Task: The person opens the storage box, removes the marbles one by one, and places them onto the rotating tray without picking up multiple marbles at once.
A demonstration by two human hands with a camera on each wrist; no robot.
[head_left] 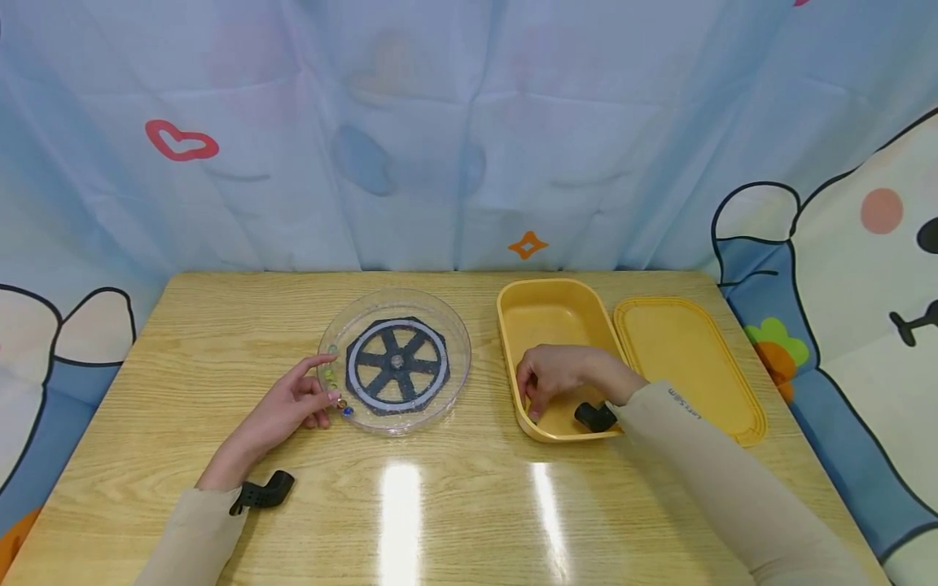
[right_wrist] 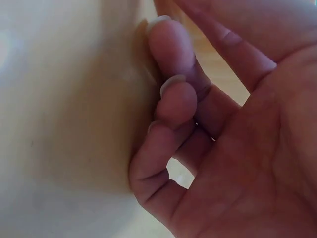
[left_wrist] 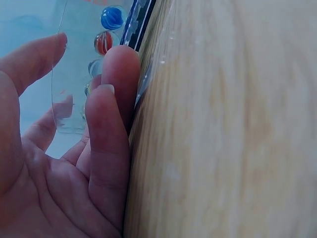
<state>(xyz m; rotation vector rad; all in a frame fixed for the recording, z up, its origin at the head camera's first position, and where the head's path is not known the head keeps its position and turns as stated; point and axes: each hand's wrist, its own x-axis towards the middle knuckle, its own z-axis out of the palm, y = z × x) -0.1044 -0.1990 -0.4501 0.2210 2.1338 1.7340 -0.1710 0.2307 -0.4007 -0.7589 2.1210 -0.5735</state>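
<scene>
A round clear dish (head_left: 458, 382) with a dark spoked, wheel-like centre rests on the table. Several small glass marbles (head_left: 330, 375) line its left side; a blue marble (left_wrist: 112, 18) and a red-and-white marble (left_wrist: 103, 42) show clearly in the left wrist view. My left hand (head_left: 296, 395) holds the dish's left rim, thumb and index at the edge, the other fingers curled low against the outside. Inside the yellow container (head_left: 564, 305), my right hand (head_left: 560, 374) reaches down near the left wall, fingers bent. I cannot tell whether thumb and index pinch anything there.
To the right of the container lies a flat yellow lid (head_left: 685, 362), close beside its wall. The wooden table (head_left: 242, 317) ends at the back against a patterned blue curtain (head_left: 440, 146). My right forearm crosses over the table near the lid.
</scene>
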